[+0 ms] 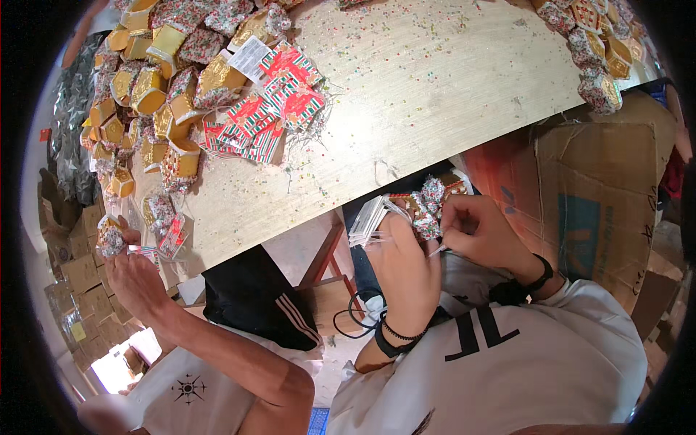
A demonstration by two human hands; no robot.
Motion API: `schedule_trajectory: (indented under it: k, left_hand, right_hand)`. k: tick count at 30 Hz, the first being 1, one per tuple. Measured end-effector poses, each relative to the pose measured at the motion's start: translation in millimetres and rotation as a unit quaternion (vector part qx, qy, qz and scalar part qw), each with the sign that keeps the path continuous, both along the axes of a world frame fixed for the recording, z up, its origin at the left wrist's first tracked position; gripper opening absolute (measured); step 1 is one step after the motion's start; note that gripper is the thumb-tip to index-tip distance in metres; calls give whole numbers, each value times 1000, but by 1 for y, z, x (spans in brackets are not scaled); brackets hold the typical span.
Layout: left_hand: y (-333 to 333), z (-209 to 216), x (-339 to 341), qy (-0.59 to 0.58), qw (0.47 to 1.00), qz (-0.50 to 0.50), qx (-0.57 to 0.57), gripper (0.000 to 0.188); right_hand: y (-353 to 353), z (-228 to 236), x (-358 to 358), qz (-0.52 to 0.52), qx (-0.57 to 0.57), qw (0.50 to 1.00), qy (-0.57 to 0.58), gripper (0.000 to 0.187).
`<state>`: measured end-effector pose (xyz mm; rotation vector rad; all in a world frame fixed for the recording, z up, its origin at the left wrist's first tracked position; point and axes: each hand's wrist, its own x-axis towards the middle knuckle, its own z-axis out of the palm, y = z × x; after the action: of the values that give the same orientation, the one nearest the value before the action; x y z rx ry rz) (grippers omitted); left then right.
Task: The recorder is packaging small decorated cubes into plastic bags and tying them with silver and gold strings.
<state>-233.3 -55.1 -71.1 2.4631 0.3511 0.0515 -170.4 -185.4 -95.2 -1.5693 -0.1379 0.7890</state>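
Note:
In my lap, just past the table's near edge, my left hand [406,261] is closed around a stack of small white-backed tags [370,220] with thin string loops hanging from them. Beside its fingers is a sprinkle-coated ornament [428,205] with white, red and green bits, which the left hand appears to steady. My right hand [484,230] is closed in a pinch right against the ornament's right side. What sits between its fingertips is too small to make out, and part of the ornament is hidden behind both hands.
Gold and sprinkle-coated ornaments [148,90] pile up on the table's left, with red and green striped tags [272,105] beside them. More ornaments [598,54] lie at the far right. A co-worker's hand [134,279] handles an ornament at left. A cardboard box [602,196] stands at right.

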Motion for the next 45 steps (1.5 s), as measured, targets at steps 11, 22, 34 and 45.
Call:
schedule_trajectory:
  k: [11,22,34,45]
  left_hand:
    - [4,-6,0,-33,999,-6,-15,49]
    - [55,3,-4,-6,834,-162,-527,77]
    - [38,-24,-3,-4,812,116,-573,45]
    - [69,-23,-16,-67,424,-180,-885,44]
  right_hand:
    - [-1,4,-5,-26,32,999,10,7]
    - [-13,6,-1,57,95,964,-243,8]
    - [-7,-1,4,126,311,929,-155,4]
    - [-17,2,10,67,222,959,-163,8]
